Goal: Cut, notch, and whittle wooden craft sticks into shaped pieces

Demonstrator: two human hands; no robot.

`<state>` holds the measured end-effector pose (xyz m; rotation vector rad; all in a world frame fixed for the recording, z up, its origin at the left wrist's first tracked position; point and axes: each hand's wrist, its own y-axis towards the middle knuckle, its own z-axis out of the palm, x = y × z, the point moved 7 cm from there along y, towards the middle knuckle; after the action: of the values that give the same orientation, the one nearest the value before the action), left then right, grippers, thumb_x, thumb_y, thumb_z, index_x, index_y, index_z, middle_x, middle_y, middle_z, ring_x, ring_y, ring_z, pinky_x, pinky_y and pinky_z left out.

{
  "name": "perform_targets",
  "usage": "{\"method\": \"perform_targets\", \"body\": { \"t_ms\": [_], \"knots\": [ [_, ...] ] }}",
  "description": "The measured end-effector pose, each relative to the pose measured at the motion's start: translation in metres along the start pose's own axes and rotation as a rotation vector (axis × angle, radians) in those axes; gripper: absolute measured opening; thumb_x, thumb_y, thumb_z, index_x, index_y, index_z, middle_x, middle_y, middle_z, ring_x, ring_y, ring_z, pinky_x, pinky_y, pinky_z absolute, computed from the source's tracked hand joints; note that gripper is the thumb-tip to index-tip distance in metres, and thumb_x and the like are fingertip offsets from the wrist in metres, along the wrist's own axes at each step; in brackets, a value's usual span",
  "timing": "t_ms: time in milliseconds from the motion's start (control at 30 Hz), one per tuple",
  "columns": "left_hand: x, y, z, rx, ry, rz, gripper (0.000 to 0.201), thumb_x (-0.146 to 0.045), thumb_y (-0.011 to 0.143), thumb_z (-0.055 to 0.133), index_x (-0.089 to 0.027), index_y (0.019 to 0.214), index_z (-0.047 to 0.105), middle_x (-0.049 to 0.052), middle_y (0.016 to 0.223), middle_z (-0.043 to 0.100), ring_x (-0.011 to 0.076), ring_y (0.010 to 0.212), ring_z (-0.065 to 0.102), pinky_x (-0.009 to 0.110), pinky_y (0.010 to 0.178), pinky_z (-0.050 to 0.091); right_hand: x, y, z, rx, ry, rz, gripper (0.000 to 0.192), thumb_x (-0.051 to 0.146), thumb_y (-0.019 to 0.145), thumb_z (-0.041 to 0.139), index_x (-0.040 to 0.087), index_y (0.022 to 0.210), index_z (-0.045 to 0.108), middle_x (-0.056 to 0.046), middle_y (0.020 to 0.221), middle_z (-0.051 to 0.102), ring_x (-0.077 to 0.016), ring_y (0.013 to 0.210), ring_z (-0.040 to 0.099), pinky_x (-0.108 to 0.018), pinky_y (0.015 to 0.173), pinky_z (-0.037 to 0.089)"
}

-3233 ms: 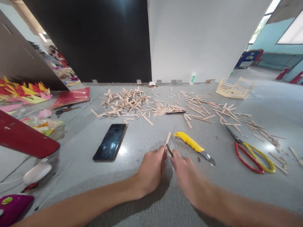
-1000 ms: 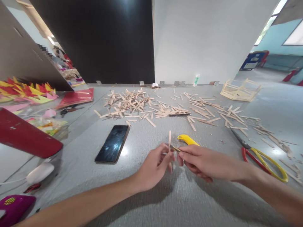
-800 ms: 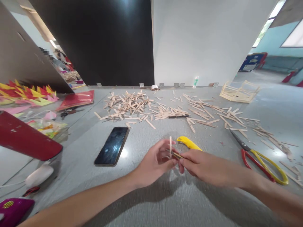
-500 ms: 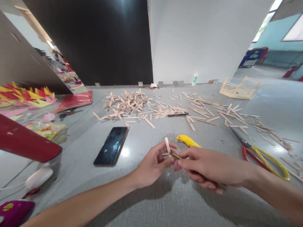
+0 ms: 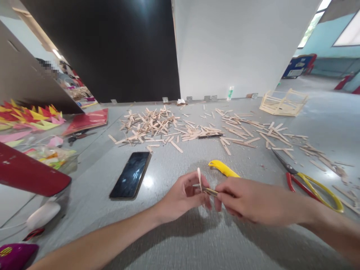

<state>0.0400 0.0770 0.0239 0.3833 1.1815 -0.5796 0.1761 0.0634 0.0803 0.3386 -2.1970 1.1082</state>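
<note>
The left hand (image 5: 182,197) pinches a craft stick (image 5: 199,179) upright just above the surface (image 5: 174,240); the right hand's (image 5: 247,200) grip is closed on a thin brass-coloured tool (image 5: 210,191) (type unclear), its tip touching the stick. The stick looks whole; many loose sticks (image 5: 157,125) remain at 12 o'clock, yellow utility knife (image 5: 223,168) beyond the hands.

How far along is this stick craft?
Looks done: a stick frame stands at the table's far right. In hand: the left hand holds one wooden stick upright while the right hand puts a thin tool to it. Left: loose sticks scattered across the table.
</note>
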Motion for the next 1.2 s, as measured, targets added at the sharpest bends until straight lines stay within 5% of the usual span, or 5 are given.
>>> {"method": "perform_targets", "body": {
  "t_ms": [133, 533, 867, 1200],
  "knots": [
    [0.002, 0.0, 0.003, 0.019, 0.029, -0.026, 0.038, -0.043, 0.091, 0.083, -0.019, 0.092, 0.053, -0.002, 0.075, 0.067, 0.0145, 0.064, 0.07, 0.026, 0.064, 0.051, 0.001, -0.001, -0.005, -0.112, -0.239, -0.101, 0.03, 0.036, 0.106, 0.041, 0.022, 0.092, 0.064, -0.004, 0.085, 0.065, -0.0187, 0.072, 0.056, -0.031, 0.062, 0.036],
    [0.009, -0.001, 0.012, 0.104, 0.058, -0.068, 0.036, -0.041, 0.094, 0.079, -0.021, 0.091, 0.049, 0.0, 0.071, 0.071, 0.0157, 0.064, 0.072, 0.027, 0.066, 0.055, 0.0, 0.01, -0.018, 0.126, -0.298, -0.13, 0.027, 0.026, 0.1, 0.048, 0.021, 0.074, 0.052, 0.006, 0.064, 0.045, -0.0128, 0.06, 0.039, -0.027, 0.06, 0.032],
    [0.005, 0.0, 0.007, -0.028, 0.038, -0.003, 0.043, -0.047, 0.091, 0.081, -0.023, 0.092, 0.046, 0.0, 0.073, 0.073, 0.0163, 0.065, 0.074, 0.027, 0.066, 0.056, 0.0, 0.015, -0.02, 0.075, -0.278, -0.176, 0.031, 0.03, 0.104, 0.043, 0.022, 0.074, 0.047, 0.006, 0.065, 0.041, -0.0128, 0.06, 0.038, -0.028, 0.061, 0.032],
    [0.009, 0.001, 0.013, 0.038, 0.032, -0.069, 0.044, -0.047, 0.089, 0.083, -0.022, 0.09, 0.048, 0.0, 0.076, 0.073, 0.018, 0.067, 0.076, 0.029, 0.066, 0.059, 0.001, 0.009, -0.024, 0.173, -0.3, -0.138, 0.026, 0.022, 0.099, 0.045, 0.022, 0.074, 0.051, 0.007, 0.062, 0.044, -0.0118, 0.057, 0.037, -0.028, 0.059, 0.03]
  ]
}}
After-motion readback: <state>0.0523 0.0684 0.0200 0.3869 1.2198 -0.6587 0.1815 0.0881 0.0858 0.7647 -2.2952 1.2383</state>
